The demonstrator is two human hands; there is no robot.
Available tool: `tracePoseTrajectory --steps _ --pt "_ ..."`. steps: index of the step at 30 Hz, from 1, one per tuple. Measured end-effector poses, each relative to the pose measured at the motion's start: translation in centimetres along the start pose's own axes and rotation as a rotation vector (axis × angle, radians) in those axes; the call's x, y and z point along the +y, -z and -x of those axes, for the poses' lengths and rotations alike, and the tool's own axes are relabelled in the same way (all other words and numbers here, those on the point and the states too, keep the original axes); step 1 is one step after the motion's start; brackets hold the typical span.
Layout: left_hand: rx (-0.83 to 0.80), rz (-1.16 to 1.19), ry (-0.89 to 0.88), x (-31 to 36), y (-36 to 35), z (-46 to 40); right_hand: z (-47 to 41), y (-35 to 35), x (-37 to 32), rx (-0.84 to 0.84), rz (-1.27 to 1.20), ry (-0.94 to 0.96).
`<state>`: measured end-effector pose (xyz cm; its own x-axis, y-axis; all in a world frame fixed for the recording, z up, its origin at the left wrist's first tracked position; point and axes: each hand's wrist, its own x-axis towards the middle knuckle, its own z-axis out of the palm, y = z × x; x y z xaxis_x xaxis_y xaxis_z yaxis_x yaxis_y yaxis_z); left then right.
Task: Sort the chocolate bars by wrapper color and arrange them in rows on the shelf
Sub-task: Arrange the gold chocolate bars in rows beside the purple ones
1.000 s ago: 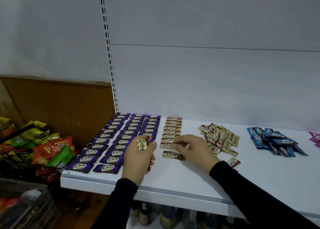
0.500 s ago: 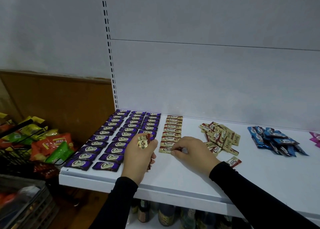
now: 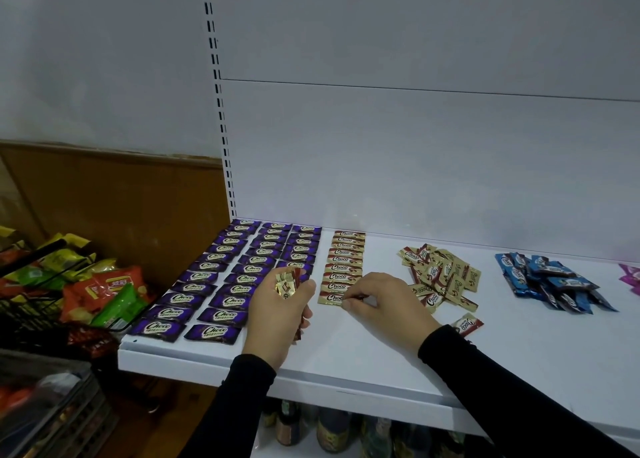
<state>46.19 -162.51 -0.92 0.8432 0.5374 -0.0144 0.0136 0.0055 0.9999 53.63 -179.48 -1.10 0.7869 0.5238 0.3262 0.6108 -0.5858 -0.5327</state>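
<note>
Left hand (image 3: 277,314) gripping small bunch of gold bars (image 3: 286,282). Right hand (image 3: 382,307) pinching front gold bar (image 3: 333,298) of gold row on shelf (image 3: 363,357).

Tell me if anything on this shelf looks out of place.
One gold bar lies alone and tilted near the right sleeve, apart from the loose gold pile. The blue bars are an unsorted heap too. The purple rows look tidy.

A pale grey painted wall (image 3: 86,59) fills the upper left of the frame above brown wooden panelling (image 3: 114,194). A white metal back panel (image 3: 415,153) spans the centre and right, dimly lit.
</note>
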Motion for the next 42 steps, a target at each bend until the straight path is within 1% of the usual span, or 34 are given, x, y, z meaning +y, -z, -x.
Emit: tracePoseTrajectory --steps 4,6,9,13,17,19,22,24,28,30,31,33,34,35,37,38,40,42 --pt "-0.027 0.009 -0.002 0.0 -0.1 0.0 -0.1 0.5 0.1 0.046 -0.096 -0.054" --pt "-0.050 -0.027 -0.010 0.0 -0.1 0.0 0.0 0.7 0.2 0.059 -0.158 -0.082" --pt "-0.159 -0.090 -0.037 0.0 -0.4 0.4 0.5 1.0 -0.3 0.057 -0.333 -0.134" --pt "-0.297 -0.149 -0.065 0.2 -1.0 1.5 1.2 1.2 -1.5 -0.001 -0.536 -0.164" --pt "-0.366 -0.199 -0.058 0.6 -1.3 2.6 1.6 1.4 -2.2 -0.120 -0.641 -0.201" --pt "-0.381 -0.213 -0.060 0.9 -1.1 3.0 1.6 1.3 -2.2 -0.122 -0.694 -0.242" --pt "-0.384 -0.172 -0.035 1.1 -0.5 3.4 1.5 1.6 -2.1 -0.055 -0.850 -0.359" --pt "-0.376 -0.148 -0.016 1.2 0.1 3.4 1.3 2.0 -2.1 -0.036 -0.945 -0.399" --pt "-0.269 -0.161 -0.001 1.5 1.0 3.1 1.2 2.5 -1.7 0.002 -1.022 -0.433" --pt "-0.178 -0.140 0.006 1.3 1.4 2.6 1.1 2.4 -1.3 0.005 -0.933 -0.434" --pt "-0.129 -0.128 0.004 1.1 1.6 2.3 1.0 2.3 -1.0 0.007 -0.809 -0.411" --pt "-0.048 -0.115 -0.006 0.8 1.9 1.7 0.9 2.3 -0.6 -0.011 -0.464 -0.302" --pt "-0.025 -0.112 -0.015 0.7 1.9 1.5 0.8 2.2 -0.6 -0.057 -0.334 -0.233" --pt "-0.013 -0.108 -0.023 0.6 1.9 1.3 0.8 2.2 -0.7 -0.116 -0.259 -0.168" --pt "-0.011 -0.121 -0.034 0.4 1.8 1.0 0.7 1.8 -1.3 -0.205 -0.178 -0.068" --pt "-0.016 -0.135 -0.037 0.4 1.8 0.8 0.6 1.5 -1.6 -0.213 -0.135 -0.024" --pt "-0.026 -0.154 -0.037 0.3 1.6 0.5 0.5 0.9 -1.8 -0.166 -0.087 0.031" --pt "-0.026 -0.161 -0.040 0.3 1.6 0.2 0.5 0.8 -1.8 -0.077 -0.129 0.019"
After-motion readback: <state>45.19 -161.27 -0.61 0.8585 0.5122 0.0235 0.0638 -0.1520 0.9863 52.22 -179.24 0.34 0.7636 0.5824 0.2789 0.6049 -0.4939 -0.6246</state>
